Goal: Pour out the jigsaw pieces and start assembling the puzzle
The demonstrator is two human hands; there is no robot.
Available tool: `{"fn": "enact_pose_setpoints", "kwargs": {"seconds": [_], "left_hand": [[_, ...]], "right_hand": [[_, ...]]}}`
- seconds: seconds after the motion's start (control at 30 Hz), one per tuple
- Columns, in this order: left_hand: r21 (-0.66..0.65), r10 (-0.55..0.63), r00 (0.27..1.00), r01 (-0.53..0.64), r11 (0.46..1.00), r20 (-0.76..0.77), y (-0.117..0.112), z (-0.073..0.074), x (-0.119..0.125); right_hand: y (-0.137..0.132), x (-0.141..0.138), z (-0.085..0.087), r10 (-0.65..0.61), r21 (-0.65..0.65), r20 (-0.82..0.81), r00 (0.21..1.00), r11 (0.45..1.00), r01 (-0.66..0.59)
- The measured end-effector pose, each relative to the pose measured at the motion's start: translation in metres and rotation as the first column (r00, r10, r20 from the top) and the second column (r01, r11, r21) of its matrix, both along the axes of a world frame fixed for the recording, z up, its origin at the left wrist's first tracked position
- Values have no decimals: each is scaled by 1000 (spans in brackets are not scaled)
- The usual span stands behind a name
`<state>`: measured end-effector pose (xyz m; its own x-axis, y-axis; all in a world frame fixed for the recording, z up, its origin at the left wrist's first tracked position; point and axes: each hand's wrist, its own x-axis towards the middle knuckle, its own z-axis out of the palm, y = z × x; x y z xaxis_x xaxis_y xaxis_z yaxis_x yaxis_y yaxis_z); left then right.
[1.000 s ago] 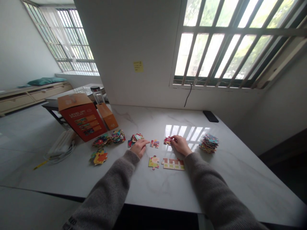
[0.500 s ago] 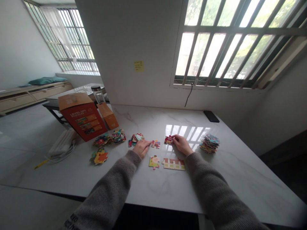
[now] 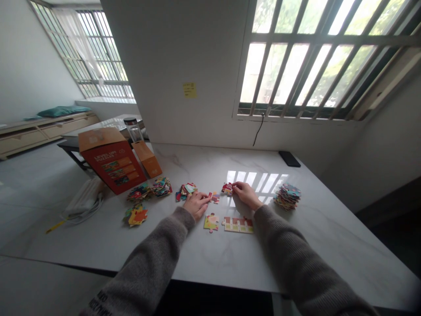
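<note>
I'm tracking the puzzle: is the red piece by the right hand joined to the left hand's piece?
Apart: white table shows between the red piece at the right hand and the patterned piece at the left hand.

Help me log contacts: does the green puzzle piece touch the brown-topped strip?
Apart: the head view shows white tabletop between the green piece and the brown-topped strip.

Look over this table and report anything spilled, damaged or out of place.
Nothing looks spilled or visibly damaged. The white corded bundle seems slightly out of place, lying on the table beside the red puzzle box, unlike the puzzle things nearby. The right-hand stack of puzzle pieces is uneven, its edges jutting out.
</note>
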<state>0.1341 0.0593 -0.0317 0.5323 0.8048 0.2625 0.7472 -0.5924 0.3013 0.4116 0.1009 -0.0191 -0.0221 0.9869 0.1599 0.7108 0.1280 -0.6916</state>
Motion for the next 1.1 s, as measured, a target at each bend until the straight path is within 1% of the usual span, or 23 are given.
{"fn": "enact_pose_setpoints", "kwargs": {"seconds": [0.17, 0.3, 0.43, 0.6, 0.67, 0.7, 0.77, 0.83, 0.87, 0.93, 1.1], "left_hand": [[4, -8, 1000, 8, 1000, -28, -1, 4, -1], [33, -15, 999, 16, 999, -42, -2, 4, -1], [51, -6, 998, 9, 999, -63, -4, 5, 1], [39, 10, 997, -7, 999, -76, -9, 11, 5], [37, 12, 997, -9, 999, -82, -10, 14, 6], [39, 14, 997, -10, 999, -82, -11, 15, 6], [44, 14, 997, -11, 999, -78, -12, 16, 6], [45, 14, 997, -10, 999, -73, -13, 17, 6], [44, 15, 997, -12, 999, -69, -13, 17, 7], [38, 17, 998, -15, 999, -64, -13, 17, 7], [11, 20, 997, -19, 1000, -74, -13, 17, 7]], "right_hand": [[19, -33, 15, 26, -102, 69, 997, 995, -19], [28, -55, 25, 32, -161, 147, 989, 987, -8], [31, -63, 26, 59, -180, 211, 976, 983, -20], [29, -62, 29, 118, -158, 249, 961, 984, -80], [25, -63, 32, 171, -127, 239, 956, 981, -144], [22, -64, 34, 228, -103, 235, 945, 972, -209], [15, -66, 35, 369, -50, 266, 890, 928, -370], [11, -67, 34, 462, -8, 347, 816, 871, -491], [10, -67, 33, 478, 7, 388, 788, 853, -521], [12, -64, 31, 481, 24, 429, 765, 840, -542], [24, -49, 29, 500, 51, 406, 765, 824, -565]]}}
